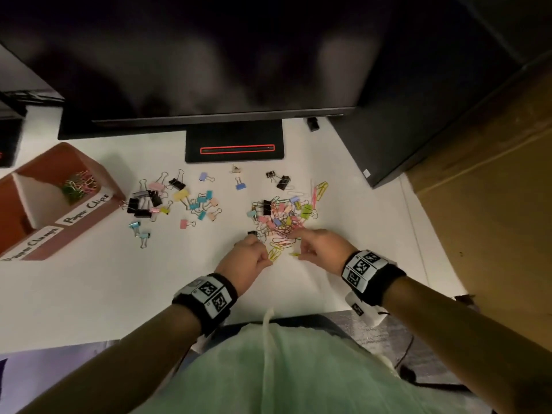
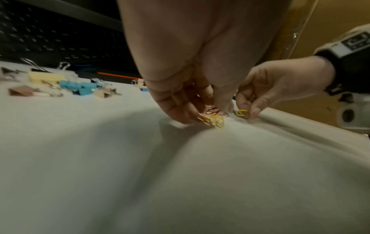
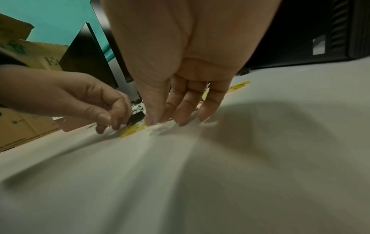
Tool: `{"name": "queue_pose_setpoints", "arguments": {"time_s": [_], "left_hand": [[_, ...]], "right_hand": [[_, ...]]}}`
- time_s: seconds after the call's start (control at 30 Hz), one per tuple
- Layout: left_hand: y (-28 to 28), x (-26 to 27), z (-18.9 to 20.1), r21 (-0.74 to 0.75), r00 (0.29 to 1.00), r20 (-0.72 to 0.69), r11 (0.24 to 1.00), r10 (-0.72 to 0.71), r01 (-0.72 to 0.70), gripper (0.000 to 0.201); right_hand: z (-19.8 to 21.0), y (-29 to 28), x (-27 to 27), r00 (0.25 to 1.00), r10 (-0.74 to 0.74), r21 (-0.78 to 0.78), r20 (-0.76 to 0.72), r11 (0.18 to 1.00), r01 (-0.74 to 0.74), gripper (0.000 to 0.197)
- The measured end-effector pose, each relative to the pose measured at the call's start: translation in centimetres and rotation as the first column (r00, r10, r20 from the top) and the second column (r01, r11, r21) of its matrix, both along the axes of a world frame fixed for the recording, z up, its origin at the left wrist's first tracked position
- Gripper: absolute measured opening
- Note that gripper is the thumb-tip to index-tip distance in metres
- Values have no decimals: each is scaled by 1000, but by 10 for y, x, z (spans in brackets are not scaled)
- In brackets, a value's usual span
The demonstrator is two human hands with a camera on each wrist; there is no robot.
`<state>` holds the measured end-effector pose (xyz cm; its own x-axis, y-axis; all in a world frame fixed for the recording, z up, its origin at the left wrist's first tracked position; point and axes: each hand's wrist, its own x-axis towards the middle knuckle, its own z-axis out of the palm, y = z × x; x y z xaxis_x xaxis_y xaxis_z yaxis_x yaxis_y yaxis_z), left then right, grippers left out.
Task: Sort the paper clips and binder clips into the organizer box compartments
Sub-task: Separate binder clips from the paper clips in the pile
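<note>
A mixed pile of coloured paper clips and binder clips lies on the white table just beyond both hands. My left hand pinches a small bunch of yellow paper clips against the table. Beside it, my right hand pinches a single yellow paper clip, its other fingers touching the table. A separate group of binder clips lies to the left. The brown organizer box stands at far left, with paper clips in the compartment labelled "Paper Clips".
A black monitor stand sits behind the clips under a wide screen. A dark computer case and a cardboard box close off the right side. The table's front edge runs just before my body.
</note>
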<state>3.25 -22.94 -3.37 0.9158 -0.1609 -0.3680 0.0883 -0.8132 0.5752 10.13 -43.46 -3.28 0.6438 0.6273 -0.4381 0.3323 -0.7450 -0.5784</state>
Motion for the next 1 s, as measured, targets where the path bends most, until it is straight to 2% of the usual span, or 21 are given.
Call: {"name": "queue_pose_setpoints", "arguments": {"time_s": [0.1,0.27,0.4,0.47,0.57,0.67,0.73,0.87,1.0], "left_hand": [[-9,-3,-11,63,996,76,997,36,-41,16],[-11,0,-13,13,991,105,997,79,-80,16],[-13,3,-9,-25,992,64,993,113,-112,44],[-16,4,-9,-17,983,47,985,175,-174,49],[-15,5,-14,-50,961,50,962,271,-268,39],[-10,5,-17,-86,946,58,945,320,-314,28],[-8,6,-16,-84,949,72,950,307,-301,22],[-3,9,-14,-98,958,50,956,283,-277,21],[0,15,-15,-29,979,18,979,203,-203,12]], "right_hand": [[-4,10,-1,1000,11,-20,18,1000,-10,50],[-4,25,7,999,22,-30,46,999,-21,45],[-7,28,8,997,-33,14,76,999,32,42],[-10,28,7,992,-57,39,109,998,53,36],[-10,29,8,989,-46,83,143,996,34,24],[-9,33,8,991,-5,64,131,998,-3,18],[-7,37,7,992,13,55,124,998,-20,17],[0,44,11,996,28,-19,80,999,-27,29],[2,53,15,994,89,-124,65,989,-81,21]]}}
